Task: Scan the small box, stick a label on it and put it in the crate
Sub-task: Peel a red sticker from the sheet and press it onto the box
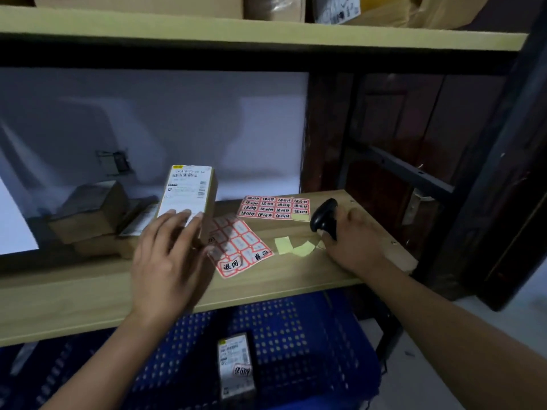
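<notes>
Small box (pixel 189 190) upright mid-counter (pixel 74 297) — blurred left hand (pixel 165 261) lays straight, close fingers on its face, hiding its base. Right hand (pixel 355 241) curls round the scanner (pixel 324 216) — two label sheets (pixel 275 208) between.

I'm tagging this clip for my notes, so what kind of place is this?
Probably a warehouse or parcel-handling station: cardboard parcels on shelving, a barcode scanner gripped in the right hand, sheets of red-bordered labels, and a blue crate below.
</notes>
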Tool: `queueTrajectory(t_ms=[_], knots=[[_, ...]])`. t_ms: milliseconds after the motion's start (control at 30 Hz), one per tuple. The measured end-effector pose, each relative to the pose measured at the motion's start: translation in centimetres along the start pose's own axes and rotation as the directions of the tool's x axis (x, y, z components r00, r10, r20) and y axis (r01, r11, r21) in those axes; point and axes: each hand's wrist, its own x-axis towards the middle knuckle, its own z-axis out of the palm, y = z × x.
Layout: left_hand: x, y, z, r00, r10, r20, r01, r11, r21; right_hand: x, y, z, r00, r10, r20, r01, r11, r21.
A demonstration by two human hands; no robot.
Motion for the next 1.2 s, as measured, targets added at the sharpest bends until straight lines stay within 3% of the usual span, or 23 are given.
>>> queueTrajectory(t_ms=[233, 333, 400, 467, 533, 600, 800, 1000, 1200], knots=[[-0.4, -0.5, -0.6, 0.999, -0.028, -0.018, 0.029, 0.999, 0.035, -0.5, -1.4, -0.9, 0.979, -0.033, -0.199, 0.038, 0.999, 0.021], [-0.6, -0.7, -0.9, 0.999, -0.038, -0.025, 0.039, 0.998, 0.039, -0.5, -4.0, -1.3, 0.933, -0.175, -0.315, 0.241, 0.952, 0.186], [-0.9, -0.6, -1.0, 0.998, -0.043, -0.036, 0.045, 0.998, 0.036, -0.3, -6.8, -1.3, 0.937, -0.296, -0.187, 0.350, 0.817, 0.459], [-1.2, -0.4, -1.3, 0.998, -0.054, -0.042, 0.055, 0.998, 0.036, -0.1, -9.7, -0.6, 0.913, -0.407, 0.012, 0.307, 0.709, 0.635], [-1.6, -0.4, -1.7, 0.997, -0.063, -0.038, 0.065, 0.997, 0.043, -0.2, -12.2, 0.5, 0.878, -0.450, 0.163, 0.237, 0.704, 0.670], [-2.0, -0.5, -2.0, 0.997, -0.066, -0.039, 0.067, 0.997, 0.045, -0.2, -14.0, 1.4, 0.866, -0.446, 0.228, 0.223, 0.751, 0.621], [-2.7, -0.9, -2.6, 0.997, -0.056, -0.046, 0.059, 0.997, 0.051, -0.6, -15.7, 1.8, 0.869, -0.377, 0.319, 0.231, 0.882, 0.411], [-2.9, -1.1, -2.6, 0.997, -0.064, -0.036, 0.066, 0.997, 0.050, -0.7, -15.2, 2.2, 0.886, -0.320, 0.335, 0.128, 0.864, 0.486], [-2.8, -0.4, -1.9, 0.998, -0.045, -0.032, 0.046, 0.998, 0.039, -0.9, -14.5, 2.1, 0.925, -0.289, 0.247, 0.112, 0.828, 0.549]])
